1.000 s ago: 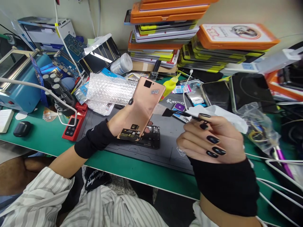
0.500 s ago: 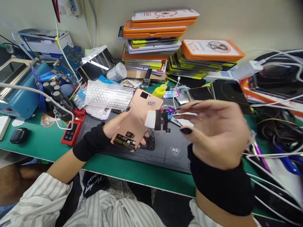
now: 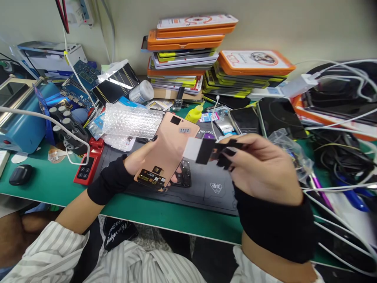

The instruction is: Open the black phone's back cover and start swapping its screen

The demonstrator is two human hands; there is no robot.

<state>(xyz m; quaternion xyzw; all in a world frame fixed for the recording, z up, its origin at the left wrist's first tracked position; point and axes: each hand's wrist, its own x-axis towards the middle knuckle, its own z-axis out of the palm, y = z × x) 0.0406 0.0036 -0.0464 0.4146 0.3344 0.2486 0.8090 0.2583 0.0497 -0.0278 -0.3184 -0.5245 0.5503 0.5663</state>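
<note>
My left hand (image 3: 140,159) grips a copper-coloured phone screen panel (image 3: 165,147), thumb on its near face and fingertips behind it. The panel is tilted, with a black flex circuit at its lower end and a small label near the top. Just right of it, my right hand (image 3: 262,165) pinches a black and white adhesive film (image 3: 205,151) between thumb and fingers. The film's white end is close to the panel's right edge; whether they touch I cannot tell. Partly hidden behind the panel, an opened phone body (image 3: 185,175) lies on the dark work mat (image 3: 203,196).
Bubble wrap (image 3: 132,120) lies behind my left hand, near a red device with buttons (image 3: 88,163). Stacked orange and yellow cases (image 3: 188,43) stand against the wall. Phones (image 3: 279,118) and tangled cables (image 3: 347,157) crowd the right side. A black earbud case (image 3: 20,175) sits at left.
My right hand's fingers, spread beside the film before, have closed on it. The film has swung and shifted slightly right. My left hand still holds the panel.
</note>
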